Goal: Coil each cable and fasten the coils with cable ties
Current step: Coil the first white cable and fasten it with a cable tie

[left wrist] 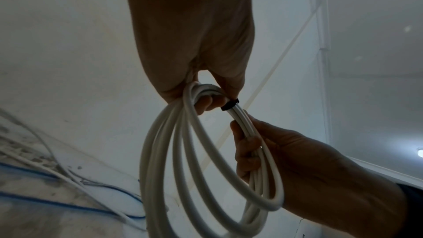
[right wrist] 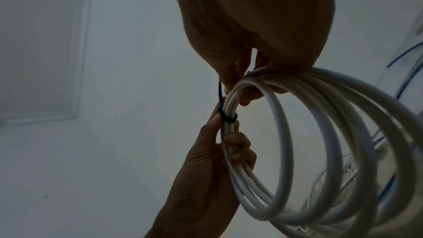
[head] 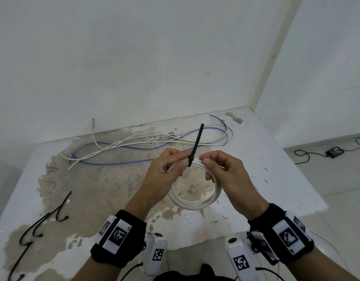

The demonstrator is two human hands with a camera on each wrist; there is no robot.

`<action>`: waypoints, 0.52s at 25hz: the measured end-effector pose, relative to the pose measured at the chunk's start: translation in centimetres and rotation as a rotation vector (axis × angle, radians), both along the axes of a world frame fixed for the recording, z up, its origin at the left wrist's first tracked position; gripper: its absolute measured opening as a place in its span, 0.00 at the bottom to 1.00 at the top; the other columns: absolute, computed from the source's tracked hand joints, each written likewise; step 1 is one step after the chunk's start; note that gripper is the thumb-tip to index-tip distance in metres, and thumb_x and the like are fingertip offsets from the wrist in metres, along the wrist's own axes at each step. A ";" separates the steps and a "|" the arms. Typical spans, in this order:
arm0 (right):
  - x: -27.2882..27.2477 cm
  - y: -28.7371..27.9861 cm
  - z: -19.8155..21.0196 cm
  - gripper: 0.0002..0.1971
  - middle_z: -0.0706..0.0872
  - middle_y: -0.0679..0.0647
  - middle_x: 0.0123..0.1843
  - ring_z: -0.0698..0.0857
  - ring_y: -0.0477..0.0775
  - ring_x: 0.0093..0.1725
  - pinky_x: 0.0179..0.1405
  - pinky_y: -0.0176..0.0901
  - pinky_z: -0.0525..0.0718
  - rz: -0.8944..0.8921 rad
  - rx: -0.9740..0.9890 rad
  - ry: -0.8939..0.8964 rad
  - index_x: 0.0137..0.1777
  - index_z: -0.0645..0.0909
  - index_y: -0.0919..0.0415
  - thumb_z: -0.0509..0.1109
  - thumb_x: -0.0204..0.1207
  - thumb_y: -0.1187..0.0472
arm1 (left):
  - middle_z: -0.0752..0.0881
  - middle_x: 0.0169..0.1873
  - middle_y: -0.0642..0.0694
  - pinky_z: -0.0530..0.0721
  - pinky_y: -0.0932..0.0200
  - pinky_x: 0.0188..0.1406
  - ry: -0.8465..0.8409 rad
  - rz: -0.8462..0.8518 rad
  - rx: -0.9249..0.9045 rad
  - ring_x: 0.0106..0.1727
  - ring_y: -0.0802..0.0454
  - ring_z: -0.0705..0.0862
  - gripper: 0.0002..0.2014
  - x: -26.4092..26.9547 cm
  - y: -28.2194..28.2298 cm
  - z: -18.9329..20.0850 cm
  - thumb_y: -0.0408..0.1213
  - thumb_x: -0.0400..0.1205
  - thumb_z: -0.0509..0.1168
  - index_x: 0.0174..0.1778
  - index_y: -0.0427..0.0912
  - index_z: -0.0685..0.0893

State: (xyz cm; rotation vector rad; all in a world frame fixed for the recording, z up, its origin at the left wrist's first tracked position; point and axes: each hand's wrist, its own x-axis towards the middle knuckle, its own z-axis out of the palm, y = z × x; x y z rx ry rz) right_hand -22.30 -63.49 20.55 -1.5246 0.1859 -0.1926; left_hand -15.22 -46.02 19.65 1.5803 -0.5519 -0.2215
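Observation:
A white cable coil (head: 195, 203) of several loops hangs above the table between both hands. A black cable tie (head: 197, 142) is looped around its top strands, its long tail pointing up and away. My left hand (head: 183, 159) pinches the bundle right at the tie's head, lower fingers curled round the strands. My right hand (head: 205, 161) grips the coil just right of the tie. In the left wrist view the tie band (left wrist: 230, 104) sits between the left hand's fingertips and the right hand (left wrist: 249, 144). In the right wrist view the tie (right wrist: 227, 118) lies against the left hand's (right wrist: 217, 144) thumb.
Loose white cable (head: 122, 146) and blue cable (head: 134, 149) sprawl across the back of the worn white table (head: 93, 189). Spare black cable ties (head: 61, 209) lie at the front left. A wall stands behind; a black adapter (head: 335, 152) lies on the floor to the right.

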 end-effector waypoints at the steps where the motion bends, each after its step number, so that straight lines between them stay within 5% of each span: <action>1: -0.1 0.1 -0.2 0.05 0.87 0.46 0.37 0.81 0.49 0.33 0.39 0.37 0.82 0.002 0.007 0.001 0.51 0.89 0.63 0.71 0.83 0.65 | 0.79 0.46 0.47 0.76 0.70 0.35 0.004 -0.009 0.024 0.36 0.63 0.78 0.15 -0.1 0.0 0.1 0.29 0.84 0.64 0.67 0.38 0.85; 5: 0.0 1.0 -0.4 0.05 0.86 0.49 0.37 0.81 0.51 0.34 0.38 0.37 0.83 -0.032 0.081 0.013 0.53 0.88 0.64 0.70 0.83 0.66 | 0.81 0.46 0.47 0.79 0.67 0.34 0.022 0.045 0.056 0.33 0.60 0.81 0.17 -0.2 0.4 0.5 0.29 0.85 0.65 0.69 0.43 0.83; 10: 0.5 1.6 0.1 0.05 0.87 0.50 0.36 0.81 0.50 0.34 0.35 0.34 0.82 -0.037 0.198 0.033 0.52 0.88 0.61 0.70 0.83 0.65 | 0.89 0.42 0.52 0.82 0.69 0.37 0.041 0.104 0.073 0.36 0.64 0.85 0.10 -0.1 0.8 1.3 0.27 0.81 0.70 0.53 0.46 0.85; 13: 0.5 1.9 0.1 0.05 0.87 0.49 0.35 0.80 0.51 0.33 0.35 0.33 0.82 -0.021 0.195 0.036 0.51 0.88 0.61 0.71 0.82 0.65 | 0.91 0.42 0.52 0.83 0.68 0.43 0.012 0.076 0.095 0.41 0.62 0.87 0.09 -0.3 1.0 1.6 0.29 0.80 0.71 0.53 0.45 0.88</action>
